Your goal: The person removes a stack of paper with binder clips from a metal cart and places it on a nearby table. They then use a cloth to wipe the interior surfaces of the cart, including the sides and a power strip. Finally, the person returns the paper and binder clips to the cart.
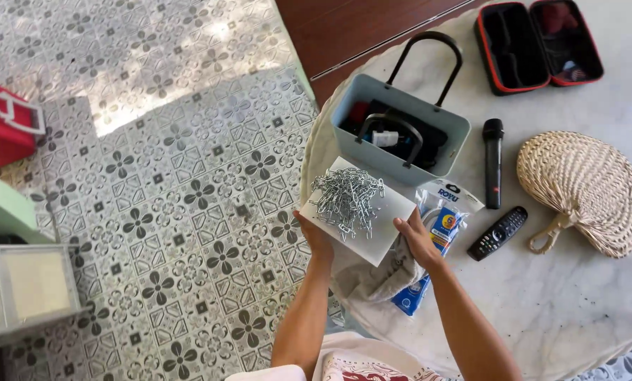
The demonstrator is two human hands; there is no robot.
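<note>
Both hands hold a grey board heaped with a metal chain at the table's edge.

The left hand [314, 236] grips the grey board [390, 219] at its near left edge, fingers closed on it; the silver chain [347, 197] lies piled on top. The right hand [416, 236] clasps the board's near right edge, above a crumpled cloth [372, 279] and blue packet [439, 222]. Just beyond stands a grey-blue tote basket [400, 116]; further right on the marble table [584, 303] lie a black microphone [493, 162], remote control [498, 233] and woven fan [584, 190].

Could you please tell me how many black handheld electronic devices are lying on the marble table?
2: a microphone beside the grey basket, and a remote control below it, near the woven fan.
</note>
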